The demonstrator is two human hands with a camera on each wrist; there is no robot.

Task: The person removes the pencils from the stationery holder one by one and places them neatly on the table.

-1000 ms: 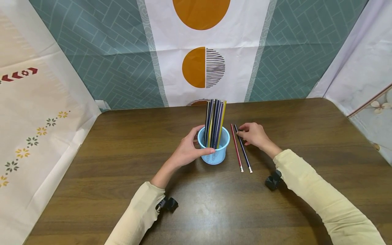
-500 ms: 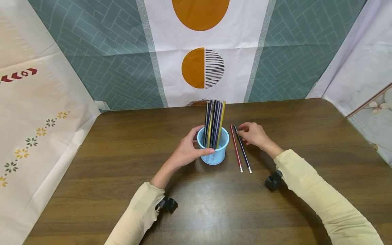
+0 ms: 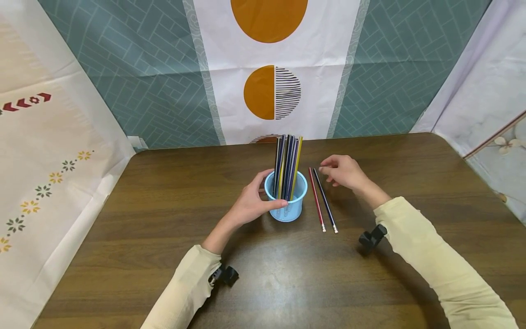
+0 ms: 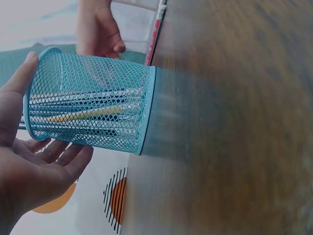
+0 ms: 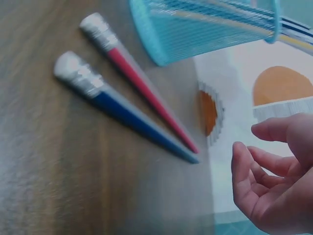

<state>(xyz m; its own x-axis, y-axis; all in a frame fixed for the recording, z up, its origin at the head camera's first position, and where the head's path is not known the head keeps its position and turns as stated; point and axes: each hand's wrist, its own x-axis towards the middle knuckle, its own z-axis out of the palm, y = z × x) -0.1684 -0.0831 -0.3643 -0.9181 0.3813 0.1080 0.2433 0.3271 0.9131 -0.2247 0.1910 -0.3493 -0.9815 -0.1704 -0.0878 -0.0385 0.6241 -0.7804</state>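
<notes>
My left hand (image 3: pixel 251 202) grips a light blue mesh pencil cup (image 3: pixel 291 211), thumb on its near side and fingers round the far side. Several dark and yellow pencils (image 3: pixel 288 160) stand upright in the cup, their upper ends well above the rim. To its right, a red pencil (image 3: pixel 317 199) and a dark blue pencil (image 3: pixel 326 201) lie side by side on the table, eraser ends toward me. Just past the far end of the blue one, my right hand (image 3: pixel 343 172) hovers with loosely bent fingers. In the right wrist view, a gap shows between thumb and fingertips.
The brown wooden table (image 3: pixel 185 183) runs back to a patterned cloth (image 3: pixel 164 91) hanging behind it. Light cloths hang at the left and right sides. A black wrist camera (image 3: pixel 223 275) sits on the left sleeve, another wrist camera (image 3: pixel 371 237) on the right.
My right hand has lifted off the far end of the blue pencil and shifted slightly up and right. Both loose pencils lie where they were, and my left hand keeps its hold.
</notes>
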